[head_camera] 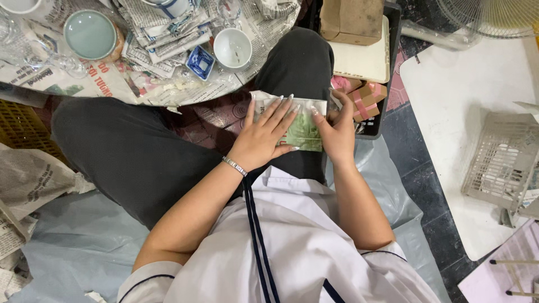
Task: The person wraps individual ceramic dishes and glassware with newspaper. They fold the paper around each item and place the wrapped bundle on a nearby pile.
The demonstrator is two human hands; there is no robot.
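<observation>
On my right thigh lies a flat packet [306, 130] of green and white printed paper. My left hand [264, 134] presses flat on its left part, fingers spread, a silver bracelet on the wrist. At the packet's right edge my right hand [335, 132] grips it with curled fingers. I sit on the floor in dark trousers and a white top.
Ahead, crumpled newspaper holds a pale green bowl [90, 35], a white cup [232, 48], a small blue square dish [200, 62] and glassware. A black crate [379, 120] with pink-ribboned boxes [366, 100] sits right of my knee. A white plastic basket [502, 160] lies far right.
</observation>
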